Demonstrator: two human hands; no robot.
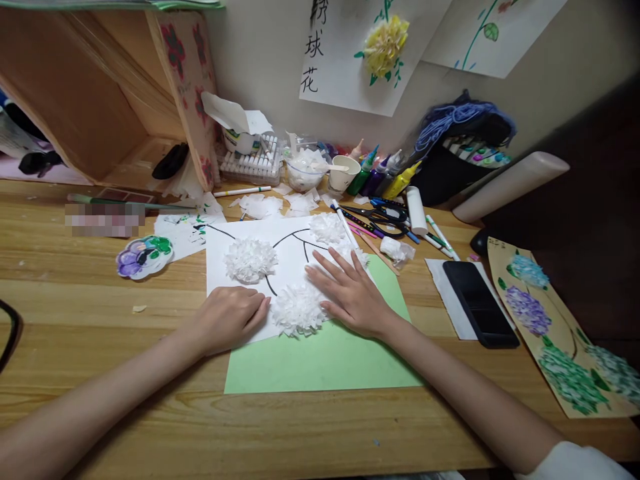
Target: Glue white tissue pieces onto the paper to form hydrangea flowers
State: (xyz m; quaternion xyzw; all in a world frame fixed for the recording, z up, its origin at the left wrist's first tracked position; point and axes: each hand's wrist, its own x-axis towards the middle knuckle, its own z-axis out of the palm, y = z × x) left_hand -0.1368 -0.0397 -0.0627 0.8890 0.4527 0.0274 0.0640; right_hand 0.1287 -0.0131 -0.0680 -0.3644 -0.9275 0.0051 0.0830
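A white sheet [287, 243] with black drawn stems lies over a green sheet [325, 367]. On the white sheet stand fluffy white paper flowers: one at the left [250, 260], one at the front [299, 310], one at the back [327, 228] and another partly under my fingers. My left hand [233, 317] rests with curled fingers on the sheet's front left part; whatever it may hold is hidden. My right hand [350, 290] lies spread, palm down, on the sheet's right side, beside the front flower.
Behind the sheet are torn paper pieces [260, 205], a paper cup [343, 173], paint bottles [375, 175] and black scissors [383, 215]. A painted palette [145, 257] lies left. At the right are a phone [480, 303] and a finished flower picture [560, 327].
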